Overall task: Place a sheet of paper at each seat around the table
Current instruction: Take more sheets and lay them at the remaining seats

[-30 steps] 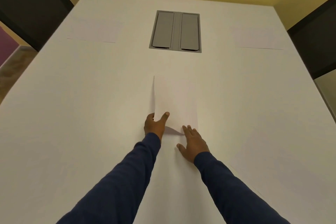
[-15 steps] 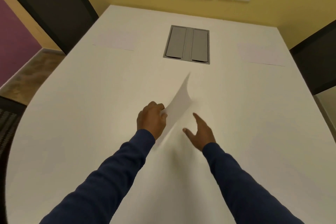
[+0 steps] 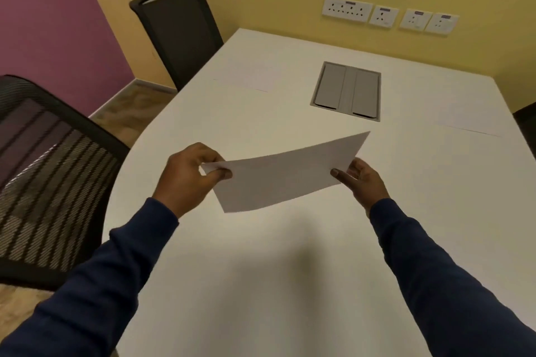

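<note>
I hold a white sheet of paper (image 3: pixel 285 172) in the air above the white table (image 3: pixel 261 284), tilted with its right end higher. My left hand (image 3: pixel 188 175) pinches its left corner. My right hand (image 3: pixel 361 180) supports its right edge with thumb on top and fingers beneath. Two more sheets lie flat on the table: one at the far left seat (image 3: pixel 246 75) in front of the black chair (image 3: pixel 177 32), one at the far right edge (image 3: pixel 475 122).
A mesh-backed chair (image 3: pixel 49 171) stands close at my left. A grey cable hatch (image 3: pixel 346 93) is set into the table's middle. Wall sockets (image 3: pixel 385 16) line the yellow wall. Another dark chair (image 3: pixel 526 124) shows at the right edge.
The sheet was lifted off the table by my left hand, and my right hand has now taken its other edge. My view has swung left, bringing both left chairs into sight.
</note>
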A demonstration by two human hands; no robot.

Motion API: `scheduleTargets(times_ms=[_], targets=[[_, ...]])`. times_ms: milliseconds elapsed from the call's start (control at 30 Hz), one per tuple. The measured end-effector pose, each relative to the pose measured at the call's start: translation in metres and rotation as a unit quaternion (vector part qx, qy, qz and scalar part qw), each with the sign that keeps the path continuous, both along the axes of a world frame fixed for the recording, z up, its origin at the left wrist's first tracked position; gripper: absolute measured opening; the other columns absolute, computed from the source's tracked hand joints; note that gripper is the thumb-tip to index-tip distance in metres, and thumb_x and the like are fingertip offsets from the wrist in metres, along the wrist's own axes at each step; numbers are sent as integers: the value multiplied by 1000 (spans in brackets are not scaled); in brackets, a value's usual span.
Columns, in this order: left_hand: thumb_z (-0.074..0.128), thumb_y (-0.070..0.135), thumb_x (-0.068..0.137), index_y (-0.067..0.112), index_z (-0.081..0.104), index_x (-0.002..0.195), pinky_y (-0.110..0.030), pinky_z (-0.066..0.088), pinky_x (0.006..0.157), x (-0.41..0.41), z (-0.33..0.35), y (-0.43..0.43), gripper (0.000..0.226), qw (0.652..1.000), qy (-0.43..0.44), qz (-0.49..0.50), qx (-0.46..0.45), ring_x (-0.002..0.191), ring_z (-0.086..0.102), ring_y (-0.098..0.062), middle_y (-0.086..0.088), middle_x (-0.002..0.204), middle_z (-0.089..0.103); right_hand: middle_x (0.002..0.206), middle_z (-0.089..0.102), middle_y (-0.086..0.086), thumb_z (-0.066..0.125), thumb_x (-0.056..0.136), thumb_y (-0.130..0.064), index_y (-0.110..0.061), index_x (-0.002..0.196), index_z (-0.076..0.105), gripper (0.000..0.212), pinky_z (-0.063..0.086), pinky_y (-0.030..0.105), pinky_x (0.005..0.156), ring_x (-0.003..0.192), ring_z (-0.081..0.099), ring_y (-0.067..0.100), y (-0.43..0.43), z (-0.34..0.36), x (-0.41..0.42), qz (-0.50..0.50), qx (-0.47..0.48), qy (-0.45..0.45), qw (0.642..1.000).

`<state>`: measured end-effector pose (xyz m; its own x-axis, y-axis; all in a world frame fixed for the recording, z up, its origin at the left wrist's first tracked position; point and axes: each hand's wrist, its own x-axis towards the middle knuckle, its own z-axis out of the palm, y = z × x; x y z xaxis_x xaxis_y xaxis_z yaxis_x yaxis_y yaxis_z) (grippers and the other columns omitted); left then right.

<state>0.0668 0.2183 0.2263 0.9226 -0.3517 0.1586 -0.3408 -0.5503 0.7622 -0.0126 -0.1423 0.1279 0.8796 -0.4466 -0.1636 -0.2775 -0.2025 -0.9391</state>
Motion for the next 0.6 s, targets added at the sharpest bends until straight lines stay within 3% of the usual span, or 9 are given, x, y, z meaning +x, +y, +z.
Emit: scheduleTargets(times_ms=[67, 167, 233, 333, 433, 600], targets=[[82, 22, 78, 22, 73, 84, -30, 51, 73, 12, -5, 27, 10, 997, 67, 23, -34, 84, 64, -18, 3, 89, 71, 106, 76, -14, 79, 82, -34, -35, 106, 72, 24, 54, 29, 92, 101, 70, 4, 21, 6, 6, 40, 11, 0, 999], [81, 23, 80, 18, 74, 82, -37, 54, 73, 33, -16, 62, 8, 979, 153, 31, -128, 81, 68, -22, -4, 84, 74, 100, 77, -13, 78, 84, -32, -33, 99, 75, 16, 54, 19, 76, 91, 73, 5, 57, 11, 20, 64, 28, 0, 998], [81, 21, 80, 18, 75, 84, -36, 55, 74, 47, -28, 81, 8, 956, 183, 70, -217, 81, 70, -21, -4, 87, 75, 100, 78, -9, 78, 84, -31, -28, 99, 76, 15, 55, 21, 76, 89, 73, 8, 79, 8, 32, 62, 49, 5, 997], [80, 34, 79, 21, 72, 101, -36, 54, 74, 63, -54, 104, 27, 907, 258, 139, -303, 91, 70, -22, -1, 98, 76, 99, 78, -1, 79, 83, -32, -19, 100, 77, 22, 58, 32, 80, 87, 72, 17, 112, -2, 52, 43, 78, 29, 996], [78, 44, 79, 18, 65, 98, -36, 50, 74, 74, -90, 126, 34, 876, 356, 158, -285, 88, 62, -25, -4, 99, 70, 98, 78, 2, 79, 82, -33, -17, 99, 76, 24, 58, 36, 79, 86, 71, 23, 140, -16, 73, 24, 90, 61, 994], [74, 23, 87, 8, 63, 101, -40, 49, 82, 92, -150, 154, 23, 862, 417, 192, -216, 89, 62, -27, -16, 102, 68, 101, 76, 6, 78, 83, -35, -13, 99, 74, 28, 57, 46, 87, 98, 69, 34, 176, -53, 106, 11, 69, 126, 990]])
